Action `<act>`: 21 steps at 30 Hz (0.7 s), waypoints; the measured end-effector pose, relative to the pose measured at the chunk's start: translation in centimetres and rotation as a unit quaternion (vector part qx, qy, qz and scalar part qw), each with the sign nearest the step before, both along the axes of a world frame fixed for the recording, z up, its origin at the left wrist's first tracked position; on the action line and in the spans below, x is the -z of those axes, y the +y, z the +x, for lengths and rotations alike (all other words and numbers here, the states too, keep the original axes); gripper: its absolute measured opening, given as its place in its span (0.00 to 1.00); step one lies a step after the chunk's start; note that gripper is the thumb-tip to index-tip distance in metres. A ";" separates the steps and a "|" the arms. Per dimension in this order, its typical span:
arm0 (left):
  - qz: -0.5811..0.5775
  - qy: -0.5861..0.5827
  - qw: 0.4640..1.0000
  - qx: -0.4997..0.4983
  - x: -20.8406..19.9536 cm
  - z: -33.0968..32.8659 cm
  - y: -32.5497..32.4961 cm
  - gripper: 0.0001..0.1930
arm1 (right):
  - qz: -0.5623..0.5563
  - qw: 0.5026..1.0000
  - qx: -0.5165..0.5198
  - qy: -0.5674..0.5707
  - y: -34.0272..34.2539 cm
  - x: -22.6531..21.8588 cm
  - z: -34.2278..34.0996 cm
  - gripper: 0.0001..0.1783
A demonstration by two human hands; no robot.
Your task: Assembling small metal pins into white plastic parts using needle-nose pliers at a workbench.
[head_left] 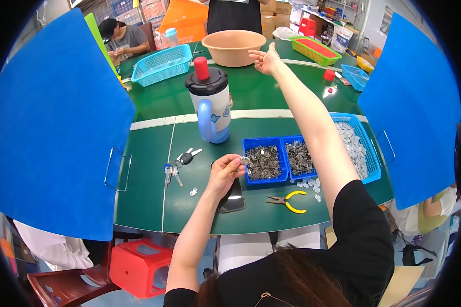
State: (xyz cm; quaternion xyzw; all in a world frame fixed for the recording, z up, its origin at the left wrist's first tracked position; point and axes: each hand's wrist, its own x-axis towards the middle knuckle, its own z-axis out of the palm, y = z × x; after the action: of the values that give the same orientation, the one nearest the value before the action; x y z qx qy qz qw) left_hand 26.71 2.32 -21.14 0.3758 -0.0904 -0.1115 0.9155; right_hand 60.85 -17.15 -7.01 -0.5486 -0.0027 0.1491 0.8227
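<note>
My left hand (224,175) pinches a small clear piece (245,160) between thumb and fingers, at the left edge of a blue bin (264,179) filled with small dark metal-looking parts (263,161). Under that wrist lies a black phone (232,198). Stretched far forward, my right hand (265,60) has its fingers spread, beside the right side of a tan plastic basin (234,46); nothing shows in it. My right forearm passes over a second blue bin (299,155) of similar dark parts and partly hides it and a light-blue basket (372,153) of clear pieces (351,146).
Yellow-handled pliers (287,201) and loose clear bits (312,184) lie near the front edge. A tall handled tumbler (210,105) and keys (186,157) stand left. Blue panels (61,123) flank the green table (148,210). Farther off are baskets (162,65) and other people.
</note>
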 end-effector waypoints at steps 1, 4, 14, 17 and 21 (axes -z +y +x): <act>-0.002 0.002 1.000 0.000 -0.1 -0.1 0.0 0.05 | 0.007 1.000 -0.009 0.000 -0.3 0.5 0.1 0.57; -0.002 0.011 1.000 -0.006 -0.1 -0.2 0.5 0.05 | 0.067 0.995 0.054 0.053 1.2 1.2 -0.2 0.56; -0.007 0.014 1.000 0.008 -0.4 -0.2 0.0 0.06 | 0.117 0.979 0.136 0.098 0.6 2.6 0.8 0.53; -0.003 0.018 1.000 0.001 -0.3 -0.3 0.4 0.06 | 0.076 0.965 0.213 0.135 1.3 3.0 -0.1 0.49; -0.017 0.013 1.000 0.005 -0.1 0.0 0.2 0.06 | -0.012 0.947 0.273 0.166 0.4 3.8 0.0 0.42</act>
State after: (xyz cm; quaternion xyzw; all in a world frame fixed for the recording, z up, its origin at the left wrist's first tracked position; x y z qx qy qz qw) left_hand 26.72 2.54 -21.00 0.3583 -0.0822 -0.1200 0.9222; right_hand 60.88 -16.71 -10.86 -0.5059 0.2859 0.0081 0.8138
